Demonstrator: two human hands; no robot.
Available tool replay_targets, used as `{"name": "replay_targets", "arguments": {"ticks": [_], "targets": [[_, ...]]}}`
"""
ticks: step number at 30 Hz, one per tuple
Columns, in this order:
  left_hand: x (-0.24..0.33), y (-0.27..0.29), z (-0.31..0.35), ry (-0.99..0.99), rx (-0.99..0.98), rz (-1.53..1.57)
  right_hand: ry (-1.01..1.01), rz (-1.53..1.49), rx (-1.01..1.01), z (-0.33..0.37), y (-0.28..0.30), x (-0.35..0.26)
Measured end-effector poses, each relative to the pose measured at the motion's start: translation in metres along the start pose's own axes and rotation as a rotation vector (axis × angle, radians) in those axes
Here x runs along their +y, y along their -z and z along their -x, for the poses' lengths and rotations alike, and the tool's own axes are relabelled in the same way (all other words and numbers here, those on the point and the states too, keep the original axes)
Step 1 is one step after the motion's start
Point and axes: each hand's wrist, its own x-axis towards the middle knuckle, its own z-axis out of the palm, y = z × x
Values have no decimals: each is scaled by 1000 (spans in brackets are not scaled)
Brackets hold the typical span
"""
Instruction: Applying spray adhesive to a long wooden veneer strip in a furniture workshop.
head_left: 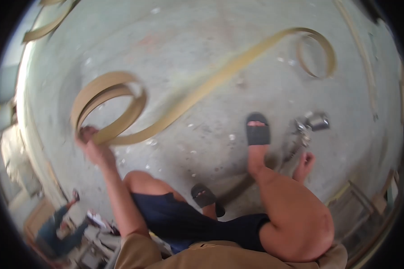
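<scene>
A coil of tan edge banding (pixel 107 85) is gripped at its near left side by my left hand (pixel 96 148), fingers closed on it and slightly smeared by motion. From this coil one long length of the strip (pixel 202 92) runs up and right across the floor, ending in a loose curl (pixel 330 56) at the far right. My right hand (pixel 304 167) is beside my right leg with curled fingers; whether anything is inside them is hidden. Just beyond it is a metal spray gun (pixel 303 130) with a shiny cup (pixel 318 121), apparently apart from the fingers.
My feet in dark sandals (pixel 257 130) stand on the grey concrete floor (pixel 179 54), which has scattered pale specks. Another strip curl (pixel 47 31) lies far left. At lower left another person (pixel 60 228) is near assorted items. A wooden frame (pixel 354 201) stands at lower right.
</scene>
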Motion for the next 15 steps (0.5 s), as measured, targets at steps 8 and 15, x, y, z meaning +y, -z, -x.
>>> {"name": "replay_targets", "arguments": {"ticks": [8, 15], "targets": [[31, -24, 28, 66, -269, 424, 329, -113, -1045, -28, -134, -294], [55, -18, 43, -247, -232, -234, 523, -497, -1305, 38, -235, -402]]}}
